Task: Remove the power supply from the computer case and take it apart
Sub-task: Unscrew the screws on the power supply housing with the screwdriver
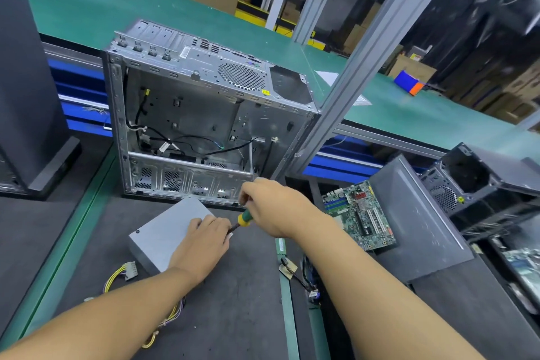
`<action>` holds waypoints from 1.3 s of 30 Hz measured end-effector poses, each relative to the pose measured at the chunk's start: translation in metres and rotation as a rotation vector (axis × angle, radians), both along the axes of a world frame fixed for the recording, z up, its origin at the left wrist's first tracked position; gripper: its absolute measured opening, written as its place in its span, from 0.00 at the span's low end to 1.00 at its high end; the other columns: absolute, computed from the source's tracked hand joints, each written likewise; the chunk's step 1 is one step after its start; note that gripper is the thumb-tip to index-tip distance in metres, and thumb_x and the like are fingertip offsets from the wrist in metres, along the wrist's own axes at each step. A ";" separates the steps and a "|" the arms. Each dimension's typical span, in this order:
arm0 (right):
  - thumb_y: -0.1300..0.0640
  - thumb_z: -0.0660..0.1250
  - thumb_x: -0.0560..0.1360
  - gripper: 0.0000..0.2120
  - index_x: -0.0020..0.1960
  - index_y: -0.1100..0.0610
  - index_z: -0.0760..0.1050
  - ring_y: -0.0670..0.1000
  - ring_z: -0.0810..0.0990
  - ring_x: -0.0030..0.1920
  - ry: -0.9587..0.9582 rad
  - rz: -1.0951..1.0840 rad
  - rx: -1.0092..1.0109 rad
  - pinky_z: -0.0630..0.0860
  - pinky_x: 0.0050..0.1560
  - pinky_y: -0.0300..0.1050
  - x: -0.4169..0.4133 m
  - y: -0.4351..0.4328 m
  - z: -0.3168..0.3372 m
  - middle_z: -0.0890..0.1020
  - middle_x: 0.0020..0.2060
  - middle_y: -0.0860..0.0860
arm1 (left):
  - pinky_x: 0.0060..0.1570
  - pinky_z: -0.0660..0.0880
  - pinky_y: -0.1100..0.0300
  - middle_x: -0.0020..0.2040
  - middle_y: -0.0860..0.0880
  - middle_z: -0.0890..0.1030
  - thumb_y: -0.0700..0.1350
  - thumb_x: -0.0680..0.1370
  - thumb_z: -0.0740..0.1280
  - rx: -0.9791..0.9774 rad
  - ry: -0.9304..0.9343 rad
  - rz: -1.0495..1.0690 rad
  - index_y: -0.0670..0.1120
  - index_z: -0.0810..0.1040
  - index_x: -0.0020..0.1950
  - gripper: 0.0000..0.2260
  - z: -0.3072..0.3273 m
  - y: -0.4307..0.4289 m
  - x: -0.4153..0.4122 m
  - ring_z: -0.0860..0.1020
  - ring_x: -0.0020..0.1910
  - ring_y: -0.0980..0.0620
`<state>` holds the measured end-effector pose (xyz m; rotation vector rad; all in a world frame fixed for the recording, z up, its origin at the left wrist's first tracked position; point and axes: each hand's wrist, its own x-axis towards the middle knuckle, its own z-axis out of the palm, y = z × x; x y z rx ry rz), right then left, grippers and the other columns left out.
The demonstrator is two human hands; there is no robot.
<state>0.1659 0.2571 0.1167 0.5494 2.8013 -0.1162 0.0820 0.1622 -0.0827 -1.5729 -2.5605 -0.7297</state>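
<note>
Dark matting (233, 301) is laid over the bench, with a green conveyor belt (73, 9) behind it. At the far left a black tower (26, 82) is stood.

Next, the power supply (166, 231) is seen out of the case, flat on the matting, its yellow cable bundle (117, 275) trailed toward the viewer. It is held down by the left hand (201, 245), with the fingers close together on the lid and their tips at the right edge. Whether they hook over that edge cannot be told.

A screwdriver (244, 218) is gripped by the right hand (277, 204), fingers curled round the handle. Its shaft is angled down to that same edge, just beside the left fingertips.

The risk is judged to lie there. If the tip slipped off a screw, those fingertips could be stabbed or the screw head chewed. The unit could also be skated aside if the press were eased.

The computer case (204, 67) behind is open-sided. Only loose black cables are left inside, and its supply bay is empty. To the right, a motherboard (362, 213) is laid beside a grey panel (415, 219). A second case (473, 181) shows a dark interior whose contents cannot be made out.
</note>
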 end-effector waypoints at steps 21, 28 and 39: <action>0.60 0.59 0.79 0.06 0.55 0.54 0.71 0.57 0.75 0.48 -0.131 -0.600 0.103 0.72 0.43 0.51 0.226 0.036 0.031 0.75 0.53 0.54 | 0.31 0.71 0.62 0.30 0.52 0.81 0.39 0.79 0.66 -0.238 -0.935 -0.387 0.45 0.82 0.38 0.11 0.030 0.109 0.207 0.78 0.29 0.56; 0.59 0.58 0.80 0.07 0.56 0.51 0.71 0.58 0.76 0.50 -0.019 -0.658 0.171 0.74 0.45 0.53 0.245 0.034 0.026 0.73 0.55 0.51 | 0.47 0.77 0.57 0.37 0.46 0.85 0.40 0.78 0.66 -0.264 -0.673 -0.422 0.45 0.86 0.44 0.08 0.071 0.123 0.222 0.82 0.42 0.48; 0.60 0.58 0.80 0.07 0.49 0.47 0.65 0.56 0.75 0.45 -0.006 -0.643 0.173 0.71 0.42 0.50 0.243 0.037 0.026 0.72 0.53 0.50 | 0.70 0.60 0.42 0.73 0.44 0.69 0.49 0.84 0.42 -0.362 -0.486 -0.459 0.48 0.64 0.69 0.19 0.076 0.132 0.200 0.62 0.74 0.41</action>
